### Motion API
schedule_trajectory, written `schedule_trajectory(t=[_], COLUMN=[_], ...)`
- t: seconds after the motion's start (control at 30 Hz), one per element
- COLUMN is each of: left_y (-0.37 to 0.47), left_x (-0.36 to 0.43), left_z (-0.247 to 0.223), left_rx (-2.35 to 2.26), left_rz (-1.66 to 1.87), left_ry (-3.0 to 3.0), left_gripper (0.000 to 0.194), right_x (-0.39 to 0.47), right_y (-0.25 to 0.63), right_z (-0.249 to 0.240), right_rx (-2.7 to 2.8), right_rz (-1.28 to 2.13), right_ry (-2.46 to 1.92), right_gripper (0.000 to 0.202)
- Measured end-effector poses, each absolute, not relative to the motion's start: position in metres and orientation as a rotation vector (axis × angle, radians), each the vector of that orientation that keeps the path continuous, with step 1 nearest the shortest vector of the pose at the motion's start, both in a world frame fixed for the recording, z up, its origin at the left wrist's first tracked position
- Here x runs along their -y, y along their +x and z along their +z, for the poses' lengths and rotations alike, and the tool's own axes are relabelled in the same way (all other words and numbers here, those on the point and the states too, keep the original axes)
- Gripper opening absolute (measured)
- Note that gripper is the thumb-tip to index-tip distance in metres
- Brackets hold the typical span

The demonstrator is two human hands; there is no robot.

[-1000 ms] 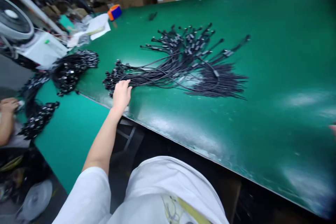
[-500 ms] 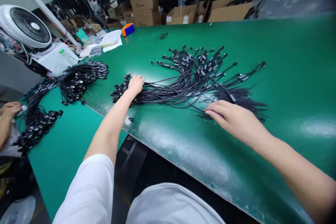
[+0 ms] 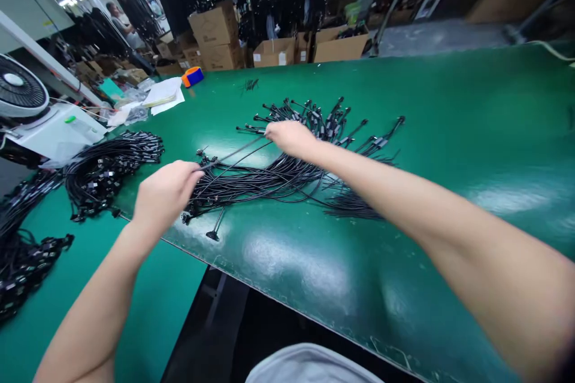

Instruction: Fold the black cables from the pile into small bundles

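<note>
A thin black cable (image 3: 240, 149) runs taut between my two hands, slanting up to the right. My left hand (image 3: 164, 194) pinches its near end, at the left end of a large pile of black cables (image 3: 256, 182). Over the pile, my right hand (image 3: 291, 136) has its fingers closed on the same cable farther along. Small connectors stick out at both ends of the pile. A loose bunch of thin black strips (image 3: 354, 203), like cable ties, lies to the right, partly behind my right forearm. One connector (image 3: 212, 236) rests apart near the table's edge.
More cable bundles (image 3: 112, 161) lie to the left, on the adjoining green table (image 3: 157, 299). A fan (image 3: 20, 87), papers (image 3: 164, 93) and an orange and blue tape roll (image 3: 193, 76) are at the back left. Cardboard boxes (image 3: 218, 36) stand beyond the table.
My left hand has moved left, off the pile, and now grips a cable end. My right hand has gone from the black strips up and left onto that cable. The view has shifted right.
</note>
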State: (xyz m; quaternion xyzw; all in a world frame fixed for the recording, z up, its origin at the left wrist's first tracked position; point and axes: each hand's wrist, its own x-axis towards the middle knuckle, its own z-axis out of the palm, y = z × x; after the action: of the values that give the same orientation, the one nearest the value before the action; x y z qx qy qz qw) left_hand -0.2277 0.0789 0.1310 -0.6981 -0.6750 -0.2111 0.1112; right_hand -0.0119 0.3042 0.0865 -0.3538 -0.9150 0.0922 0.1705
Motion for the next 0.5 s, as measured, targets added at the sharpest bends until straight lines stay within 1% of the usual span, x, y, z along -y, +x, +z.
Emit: schedule_trajectory(t=[0.07, 0.1, 0.17, 0.23, 0.27, 0.33, 0.4, 0.43, 0.47, 0.5], left_y=[-0.258, -0.273, -0.297, -0.308, -0.308, -0.297, -0.272, -0.255, -0.236, -0.215], left_x=[-0.058, -0.049, -0.033, -0.020, -0.015, -0.007, -0.004, -0.004, -0.005, -0.007], left_z=[0.134, 0.134, 0.130, 0.125, 0.122, 0.116, 0.108, 0.104, 0.099, 0.093], left_rx=[2.248, 2.367, 2.505, 2.480, 2.455, 2.457, 2.475, 2.478, 2.472, 2.458], left_rz=[-0.777, -0.922, -1.378, -1.910, -2.141, -2.486, -2.700, -2.728, -2.675, -2.539], left_ry=[-1.947, -1.909, -1.818, -1.683, -1.608, -1.496, -1.496, -1.541, -1.615, -1.703], left_gripper=[0.027, 0.026, 0.025, 0.025, 0.028, 0.038, 0.045, 0.046, 0.043, 0.040], right_x=[-0.325, -0.332, -0.337, -0.331, -0.324, -0.300, -0.263, -0.240, -0.215, -0.188], right_y=[0.002, 0.013, 0.038, 0.062, 0.073, 0.089, 0.100, 0.104, 0.107, 0.110], right_z=[0.116, 0.133, 0.167, 0.189, 0.194, 0.186, 0.160, 0.144, 0.128, 0.114], right_rx=[2.420, 2.322, 2.178, 2.195, 2.253, 2.388, 2.529, 2.613, 2.708, 2.812], right_rz=[0.293, 0.299, 0.244, 0.049, -0.080, -0.312, -0.433, -0.455, -0.454, -0.397], right_ry=[-1.042, -1.026, -0.965, -1.023, -1.119, -1.351, -1.429, -1.347, -1.219, -1.031], right_gripper=[0.027, 0.032, 0.045, 0.057, 0.057, 0.046, 0.031, 0.023, 0.015, 0.011])
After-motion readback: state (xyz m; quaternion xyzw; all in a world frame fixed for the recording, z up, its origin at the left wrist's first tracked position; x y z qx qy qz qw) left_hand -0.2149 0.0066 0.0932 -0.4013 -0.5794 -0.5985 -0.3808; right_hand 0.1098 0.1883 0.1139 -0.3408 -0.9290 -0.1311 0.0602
